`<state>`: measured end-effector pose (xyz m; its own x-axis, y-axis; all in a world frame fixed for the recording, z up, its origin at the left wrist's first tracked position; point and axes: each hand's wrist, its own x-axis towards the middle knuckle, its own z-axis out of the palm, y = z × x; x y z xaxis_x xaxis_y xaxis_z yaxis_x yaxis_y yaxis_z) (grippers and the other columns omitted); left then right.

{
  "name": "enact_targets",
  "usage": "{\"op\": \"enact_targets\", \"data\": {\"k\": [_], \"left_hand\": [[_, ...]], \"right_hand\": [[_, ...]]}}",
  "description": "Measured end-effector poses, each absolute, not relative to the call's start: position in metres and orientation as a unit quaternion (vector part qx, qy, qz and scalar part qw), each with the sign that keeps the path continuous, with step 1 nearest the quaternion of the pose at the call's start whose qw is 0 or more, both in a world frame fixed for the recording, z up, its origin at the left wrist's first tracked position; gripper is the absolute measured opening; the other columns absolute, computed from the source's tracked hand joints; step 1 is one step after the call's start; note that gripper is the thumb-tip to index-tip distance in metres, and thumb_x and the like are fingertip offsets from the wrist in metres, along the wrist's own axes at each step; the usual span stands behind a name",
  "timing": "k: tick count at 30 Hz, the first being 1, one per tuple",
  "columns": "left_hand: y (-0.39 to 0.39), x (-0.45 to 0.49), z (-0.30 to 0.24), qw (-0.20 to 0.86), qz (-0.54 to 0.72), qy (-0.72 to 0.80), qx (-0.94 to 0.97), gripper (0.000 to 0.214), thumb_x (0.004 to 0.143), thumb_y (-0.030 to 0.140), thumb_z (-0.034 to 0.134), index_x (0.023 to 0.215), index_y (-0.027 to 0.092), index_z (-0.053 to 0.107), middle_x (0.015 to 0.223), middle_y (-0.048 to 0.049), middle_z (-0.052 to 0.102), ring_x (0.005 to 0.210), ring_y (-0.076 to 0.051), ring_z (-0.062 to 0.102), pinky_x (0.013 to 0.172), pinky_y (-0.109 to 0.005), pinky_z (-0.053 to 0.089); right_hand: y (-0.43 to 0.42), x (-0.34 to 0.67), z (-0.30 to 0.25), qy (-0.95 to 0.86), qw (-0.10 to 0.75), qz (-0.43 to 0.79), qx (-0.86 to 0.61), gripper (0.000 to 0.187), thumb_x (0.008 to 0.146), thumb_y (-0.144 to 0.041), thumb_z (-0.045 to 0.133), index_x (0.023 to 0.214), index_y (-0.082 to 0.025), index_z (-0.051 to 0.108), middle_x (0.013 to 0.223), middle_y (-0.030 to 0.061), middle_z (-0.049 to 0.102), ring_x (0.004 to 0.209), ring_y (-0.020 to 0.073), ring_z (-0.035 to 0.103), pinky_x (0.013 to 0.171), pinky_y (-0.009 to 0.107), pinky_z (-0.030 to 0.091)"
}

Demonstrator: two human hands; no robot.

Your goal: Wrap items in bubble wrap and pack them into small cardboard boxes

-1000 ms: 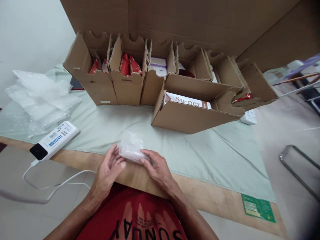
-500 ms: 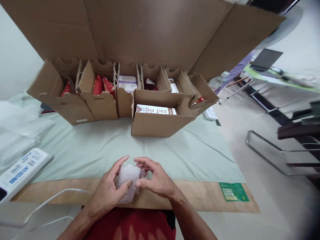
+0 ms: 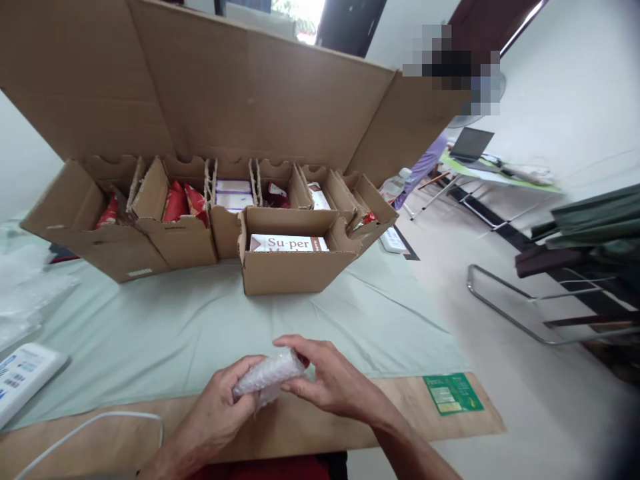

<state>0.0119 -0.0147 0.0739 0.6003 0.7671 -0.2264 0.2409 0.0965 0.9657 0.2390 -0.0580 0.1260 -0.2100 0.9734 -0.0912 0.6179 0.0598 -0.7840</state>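
A small item wrapped in bubble wrap (image 3: 269, 376) is held above the near edge of the table, between both of my hands. My left hand (image 3: 220, 410) grips it from below and the left, fingers curled round it. My right hand (image 3: 330, 381) closes over its right end, fingers bent across the top. What is inside the wrap is hidden. Beyond my hands lies a pale green cloth (image 3: 165, 327) over the wooden table (image 3: 310, 433).
A row of open cardboard boxes (image 3: 180, 240) with red packets and white cartons stands at the back; the front box (image 3: 295, 267) holds a "Su-per" carton. A white power strip (image 3: 23, 380) with its cable lies left, loose bubble wrap (image 3: 20, 293) behind it. A green card (image 3: 453, 393) lies right.
The wrapped item was lifted off the table edge and turned in both hands. My head has tilted up, so the boxes and the room beyond now show more.
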Motion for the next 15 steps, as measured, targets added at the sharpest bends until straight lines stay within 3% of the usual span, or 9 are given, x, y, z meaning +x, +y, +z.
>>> {"op": "enact_targets", "data": {"k": [2, 5, 7, 9, 12, 15], "left_hand": [[-0.011, 0.012, 0.078, 0.644, 0.244, 0.381, 0.617, 0.046, 0.076, 0.026, 0.064, 0.121, 0.021, 0.070, 0.102, -0.0059, 0.076, 0.085, -0.020, 0.069, 0.074, -0.027, 0.055], [-0.004, 0.010, 0.078, 0.670, 0.315, 0.349, 0.575, 0.060, 0.081, 0.041, 0.071, 0.137, 0.021, 0.060, 0.112, -0.0120, 0.074, 0.085, -0.020, 0.071, 0.077, -0.030, 0.059], [0.000, 0.009, 0.070, 0.650, 0.337, 0.367, 0.574, 0.056, 0.086, 0.045, 0.068, 0.135, 0.021, 0.060, 0.112, -0.0134, 0.073, 0.083, -0.020, 0.072, 0.078, -0.032, 0.060], [0.002, 0.012, 0.056, 0.600, 0.331, 0.411, 0.601, 0.046, 0.087, 0.043, 0.067, 0.127, 0.020, 0.066, 0.107, -0.0121, 0.075, 0.083, -0.020, 0.072, 0.076, -0.032, 0.061], [0.001, 0.018, 0.031, 0.526, 0.329, 0.426, 0.658, 0.030, 0.086, 0.037, 0.064, 0.110, 0.020, 0.073, 0.098, -0.0102, 0.077, 0.080, -0.021, 0.073, 0.073, -0.031, 0.062], [-0.004, 0.022, 0.014, 0.465, 0.368, 0.398, 0.700, 0.023, 0.090, 0.031, 0.059, 0.104, 0.020, 0.074, 0.096, -0.0086, 0.077, 0.080, -0.019, 0.074, 0.071, -0.028, 0.062]], "right_hand": [[-0.054, 0.247, 0.151, -0.693, 0.253, 0.350, -0.577, 0.041, 0.083, -0.027, 0.075, 0.124, -0.032, 0.071, 0.102, -0.0009, 0.078, 0.079, 0.0193, 0.069, 0.072, 0.030, 0.057], [-0.037, 0.273, 0.198, -0.654, 0.369, 0.298, -0.589, 0.032, 0.082, -0.028, 0.076, 0.113, -0.030, 0.073, 0.100, -0.0010, 0.078, 0.085, 0.0218, 0.072, 0.073, 0.031, 0.059], [-0.016, 0.297, 0.226, -0.613, 0.465, 0.233, -0.595, 0.029, 0.083, -0.036, 0.076, 0.111, -0.028, 0.071, 0.099, 0.0009, 0.077, 0.086, 0.0219, 0.072, 0.074, 0.032, 0.059], [0.011, 0.321, 0.243, -0.587, 0.498, 0.175, -0.614, 0.034, 0.084, -0.042, 0.073, 0.111, -0.023, 0.069, 0.099, 0.0035, 0.076, 0.084, 0.0214, 0.071, 0.070, 0.032, 0.057], [0.049, 0.340, 0.251, -0.588, 0.373, 0.091, -0.712, 0.035, 0.086, -0.040, 0.065, 0.110, -0.015, 0.066, 0.098, 0.0088, 0.075, 0.083, 0.0225, 0.069, 0.069, 0.032, 0.054], [0.070, 0.333, 0.253, -0.566, 0.104, -0.050, -0.816, 0.032, 0.088, -0.034, 0.061, 0.110, -0.012, 0.067, 0.098, 0.0140, 0.076, 0.089, 0.0273, 0.070, 0.075, 0.034, 0.051]]}}
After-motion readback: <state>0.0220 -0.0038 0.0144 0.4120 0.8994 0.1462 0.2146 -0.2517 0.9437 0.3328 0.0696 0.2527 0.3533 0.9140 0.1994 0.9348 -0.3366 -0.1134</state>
